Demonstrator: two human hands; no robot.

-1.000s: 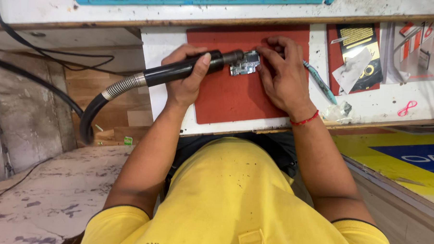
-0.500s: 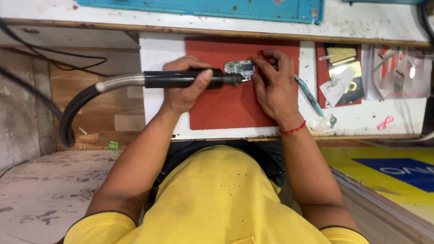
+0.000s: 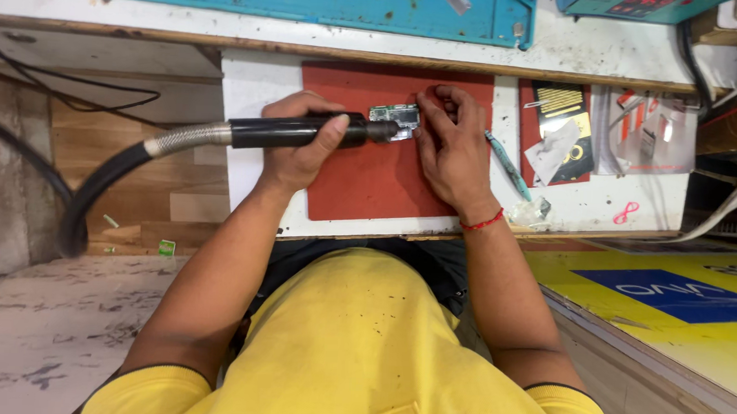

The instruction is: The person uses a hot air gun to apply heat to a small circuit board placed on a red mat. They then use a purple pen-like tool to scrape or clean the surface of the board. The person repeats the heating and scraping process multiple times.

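My left hand [image 3: 300, 143] grips a black handpiece [image 3: 298, 132] with a metal hose [image 3: 117, 170] running off to the left. Its nozzle points right at a small green circuit board [image 3: 394, 118] lying on a red mat [image 3: 386, 179]. My right hand [image 3: 450, 149] rests on the mat with its fingertips pressing the board's right end. A red thread circles my right wrist.
A white worktop [image 3: 250, 89] holds the mat. A teal pen-like tool [image 3: 507, 164] lies right of my right hand, near a black and gold card [image 3: 563, 116] and clear packets [image 3: 645, 131]. A blue mat [image 3: 327, 1] lies on the far shelf. Cables hang at left and right.
The view has shifted slightly. Both hands keep their hold, with the handpiece nozzle still at the board.
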